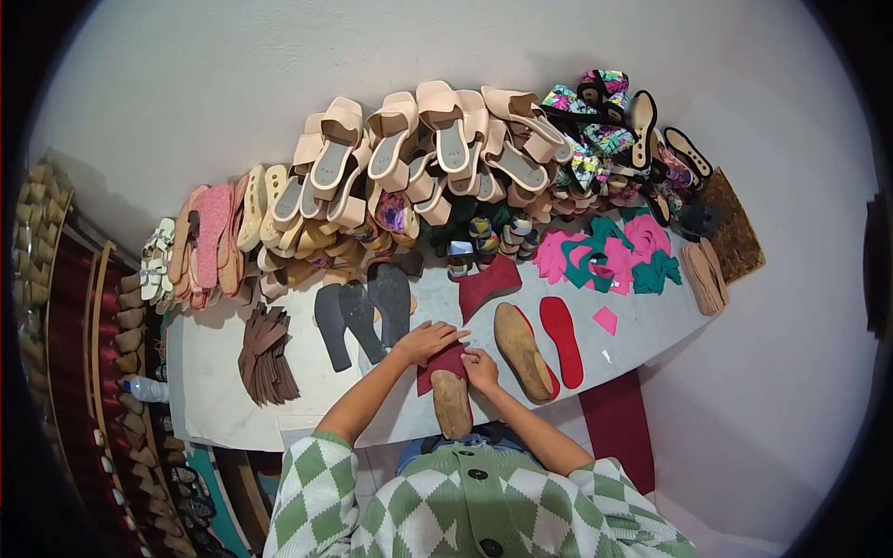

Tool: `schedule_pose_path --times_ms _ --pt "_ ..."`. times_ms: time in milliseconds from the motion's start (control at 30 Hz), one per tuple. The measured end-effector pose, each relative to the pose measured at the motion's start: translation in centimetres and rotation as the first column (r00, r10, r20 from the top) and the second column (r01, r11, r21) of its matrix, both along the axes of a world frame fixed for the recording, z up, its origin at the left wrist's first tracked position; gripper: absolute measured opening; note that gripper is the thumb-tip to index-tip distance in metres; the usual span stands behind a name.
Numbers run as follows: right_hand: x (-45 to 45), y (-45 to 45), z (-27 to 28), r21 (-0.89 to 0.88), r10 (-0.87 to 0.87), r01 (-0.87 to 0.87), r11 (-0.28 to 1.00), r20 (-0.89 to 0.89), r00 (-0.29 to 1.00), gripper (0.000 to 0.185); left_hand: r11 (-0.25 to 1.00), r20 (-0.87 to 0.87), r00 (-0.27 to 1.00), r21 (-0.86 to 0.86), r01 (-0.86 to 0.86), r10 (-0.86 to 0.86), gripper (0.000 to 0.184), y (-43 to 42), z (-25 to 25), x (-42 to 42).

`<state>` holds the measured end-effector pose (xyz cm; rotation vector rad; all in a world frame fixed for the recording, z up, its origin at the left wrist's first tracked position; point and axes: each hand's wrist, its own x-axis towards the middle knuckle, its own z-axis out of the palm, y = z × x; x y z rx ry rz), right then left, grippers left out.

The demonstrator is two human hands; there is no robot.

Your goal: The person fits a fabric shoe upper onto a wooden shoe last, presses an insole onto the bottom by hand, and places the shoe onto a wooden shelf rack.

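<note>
A wooden shoe last (453, 409) points away from me at the table's front edge, a dark red shoe upper (428, 380) wrapped over its far part. My left hand (430, 341) curls over the far end of the upper, closed on it. At the right side, my right hand (480, 369) pinches the upper's edge against the last. Just right lies another wooden last (522, 352) on a red sole, beside a loose red insole (561, 341). Beyond my hands rests a second dark red upper (489, 287).
Dark grey soles (357, 316) and fanned brown strips (268, 355) lie left. Beige heeled sandals (391, 139) are piled along the back. Pink and green cut pieces (609, 253) lie right, near stacked tan soles (704, 276). Shelves of lasts (130, 339) stand at far left.
</note>
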<state>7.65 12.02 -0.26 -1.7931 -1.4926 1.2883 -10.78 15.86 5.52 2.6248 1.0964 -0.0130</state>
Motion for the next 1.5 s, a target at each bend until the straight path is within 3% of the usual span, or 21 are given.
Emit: schedule_pose_path --times_ms 100,200,300,500,600,700,800,1300,1500 --pt "0.2 0.7 -2.0 -0.161 -0.063 0.007 0.987 -0.347 0.936 0.027 0.999 0.029 0.999 0.02 0.043 -0.043 0.115 -0.1 -0.6 -0.4" --pt "0.9 1.4 -1.4 -0.34 -0.077 -0.109 0.934 -0.491 0.867 0.028 0.997 0.071 0.995 0.038 0.062 -0.065 0.104 0.0 -1.0 -0.7" --pt "1.0 1.7 -0.4 -0.391 -0.076 -0.159 0.907 -0.522 0.85 0.027 0.999 0.066 0.997 -0.014 0.045 -0.044 0.089 0.1 -0.5 -0.5" --pt "0.8 1.3 1.4 -0.432 -0.107 -0.117 0.894 -0.46 0.882 0.032 0.999 0.072 0.997 0.011 0.039 -0.04 0.079 0.1 -0.8 -0.3" --pt "0.5 1.0 -0.1 -0.378 -0.116 -0.11 0.919 -0.526 0.843 0.034 1.0 0.067 0.998 0.001 0.022 -0.022 0.08 0.1 -1.0 -0.2" --pt "1.3 0.3 0.8 -0.39 0.017 -0.185 0.902 -0.396 0.918 0.04 1.0 0.1 0.995 0.002 0.005 -0.005 0.079 -0.4 -0.8 -0.4" --pt "2.1 -1.1 1.7 -0.302 0.057 -0.285 0.91 -0.587 0.807 0.047 0.998 0.166 0.986 0.059 -0.031 0.02 0.08 -0.8 -1.5 -0.5" --pt "2.0 -0.5 2.2 -0.431 0.043 -0.282 0.857 -0.485 0.873 0.06 0.999 0.102 0.994 0.013 -0.042 0.041 0.084 -0.8 -0.6 -0.5" --pt "2.1 -0.7 -0.5 -0.237 0.231 -0.348 0.907 -0.41 0.882 0.064 0.998 0.125 0.991 0.044 -0.047 0.042 0.092 -0.9 -2.0 -0.5"
